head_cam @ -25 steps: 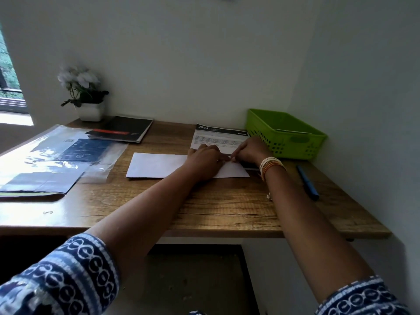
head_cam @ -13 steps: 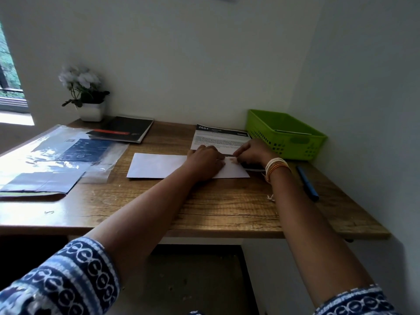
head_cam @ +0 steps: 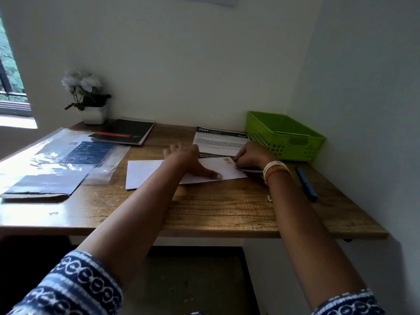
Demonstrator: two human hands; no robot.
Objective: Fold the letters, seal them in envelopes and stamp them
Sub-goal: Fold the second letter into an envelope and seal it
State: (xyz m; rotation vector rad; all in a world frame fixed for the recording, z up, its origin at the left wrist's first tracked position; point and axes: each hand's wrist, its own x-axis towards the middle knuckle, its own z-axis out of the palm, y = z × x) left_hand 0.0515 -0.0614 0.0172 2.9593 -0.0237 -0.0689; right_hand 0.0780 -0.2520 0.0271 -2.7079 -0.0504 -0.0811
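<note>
1. Centrally, a white envelope lies flat on the wooden desk, long axis running left to right, its right end tilted slightly toward the far side.
2. Left hand rests palm down on the envelope's middle, fingers spread, thumb extended along the near edge; pressing, not gripping.
3. Right hand sits at the envelope's far right corner, fingertips pinched together at the edge; what they pinch cannot be told.
4. Printed letter lies just behind the envelope, partly under the hands.
5. Green basket stands at far right; blue pen lies beside the right wrist.
</note>
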